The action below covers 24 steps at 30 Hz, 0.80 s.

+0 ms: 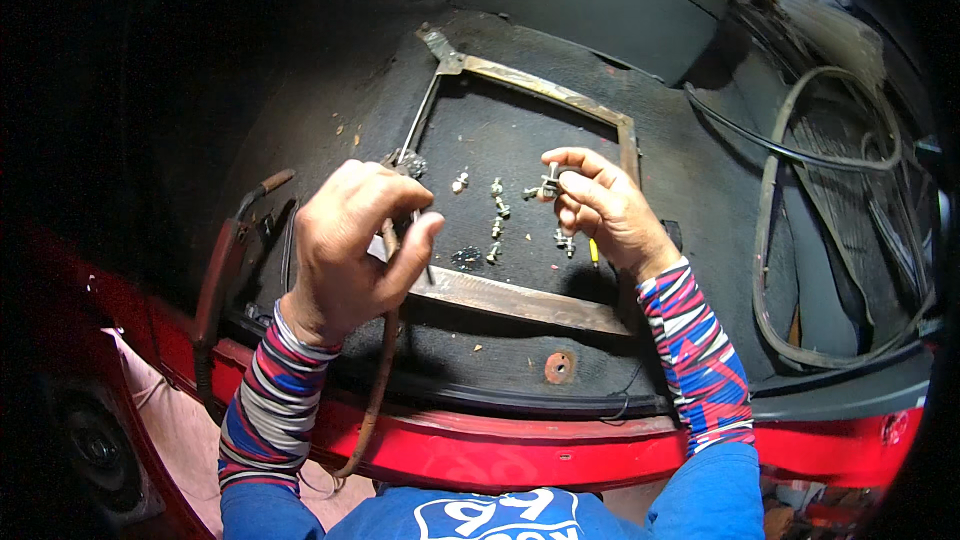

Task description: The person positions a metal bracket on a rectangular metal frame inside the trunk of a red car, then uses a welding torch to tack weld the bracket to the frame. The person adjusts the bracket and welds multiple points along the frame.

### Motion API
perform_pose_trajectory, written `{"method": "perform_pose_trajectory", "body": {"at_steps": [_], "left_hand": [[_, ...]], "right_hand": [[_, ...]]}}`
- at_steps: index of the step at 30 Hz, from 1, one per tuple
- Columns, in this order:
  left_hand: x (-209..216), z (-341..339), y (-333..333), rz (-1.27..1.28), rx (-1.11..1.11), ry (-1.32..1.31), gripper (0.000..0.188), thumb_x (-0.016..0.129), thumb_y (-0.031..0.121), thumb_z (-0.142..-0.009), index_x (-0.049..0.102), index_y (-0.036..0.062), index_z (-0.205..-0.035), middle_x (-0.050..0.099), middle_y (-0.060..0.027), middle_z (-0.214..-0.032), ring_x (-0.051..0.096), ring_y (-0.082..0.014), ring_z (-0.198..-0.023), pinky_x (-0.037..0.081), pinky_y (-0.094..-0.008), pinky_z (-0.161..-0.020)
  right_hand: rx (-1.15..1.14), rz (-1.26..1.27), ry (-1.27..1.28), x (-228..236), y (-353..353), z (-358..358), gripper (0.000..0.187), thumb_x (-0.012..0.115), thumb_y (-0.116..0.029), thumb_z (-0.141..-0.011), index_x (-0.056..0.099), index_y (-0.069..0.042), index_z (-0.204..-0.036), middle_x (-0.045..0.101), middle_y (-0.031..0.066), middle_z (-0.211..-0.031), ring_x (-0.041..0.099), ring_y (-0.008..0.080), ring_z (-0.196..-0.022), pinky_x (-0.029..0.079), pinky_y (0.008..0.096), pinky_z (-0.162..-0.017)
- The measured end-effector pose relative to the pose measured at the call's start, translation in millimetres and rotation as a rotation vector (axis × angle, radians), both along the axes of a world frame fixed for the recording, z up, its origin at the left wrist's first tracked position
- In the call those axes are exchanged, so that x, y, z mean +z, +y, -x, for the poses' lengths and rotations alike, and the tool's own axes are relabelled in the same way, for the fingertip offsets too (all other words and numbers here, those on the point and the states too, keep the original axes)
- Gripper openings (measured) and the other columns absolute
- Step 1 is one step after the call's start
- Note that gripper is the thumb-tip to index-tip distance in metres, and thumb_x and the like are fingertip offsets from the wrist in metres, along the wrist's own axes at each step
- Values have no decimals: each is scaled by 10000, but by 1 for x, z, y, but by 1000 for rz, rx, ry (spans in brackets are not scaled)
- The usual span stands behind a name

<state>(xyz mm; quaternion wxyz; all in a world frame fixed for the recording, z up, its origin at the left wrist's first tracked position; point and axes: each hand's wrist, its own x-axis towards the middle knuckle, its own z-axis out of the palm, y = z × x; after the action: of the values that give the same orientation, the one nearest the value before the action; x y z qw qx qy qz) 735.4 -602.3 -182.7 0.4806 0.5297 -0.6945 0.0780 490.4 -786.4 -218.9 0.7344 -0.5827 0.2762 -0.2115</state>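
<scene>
My right hand [622, 220] pinches a small metal bolt [551, 178] with a dark fitting on it, its shank pointing up, between thumb and fingertips. My left hand [345, 240] is closed, thumb and forefinger together around a thin dark rod [431, 272]; its kind is unclear. Both hands are over a rectangular metal frame [520, 302] lying on dark carpet. Inside the frame, several small bolts with nuts [497, 227] lie in a loose row. Another bolt [461, 181] lies left of them, and one [566, 242] sits below my right hand.
The dark carpet [320, 150] lines a vehicle floor behind a red door sill [470, 445]. A grey console [600, 10] stands at the back. Looped rubber trim [762, 240] lies at right. A rusty lever [222, 270] rises at left, and a brown cable [378, 390] crosses the sill.
</scene>
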Motion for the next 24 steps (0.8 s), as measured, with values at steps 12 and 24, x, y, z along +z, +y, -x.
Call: {"method": "perform_pose_trajectory", "body": {"at_steps": [12,24], "left_hand": [[5,81,-39,-328,-290,-212,339,782,88,-825,661,57,-1140,654,-131,-1006,651,-332,-915,534,-409,-779],[-45,66,-64,-638,-227,-153,239,832,80,-774,666,31,-940,671,-125,-863,683,-322,-838,547,-401,-744]], "right_hand": [[224,-120,-46,19,35,41,346,680,-228,-982,618,6,-1229,675,41,-926,641,102,-769,525,246,-710],[-532,923,852,-96,-215,112,264,685,-75,-887,744,-51,-1143,751,168,-1108,723,305,-1041,547,395,-947]]}}
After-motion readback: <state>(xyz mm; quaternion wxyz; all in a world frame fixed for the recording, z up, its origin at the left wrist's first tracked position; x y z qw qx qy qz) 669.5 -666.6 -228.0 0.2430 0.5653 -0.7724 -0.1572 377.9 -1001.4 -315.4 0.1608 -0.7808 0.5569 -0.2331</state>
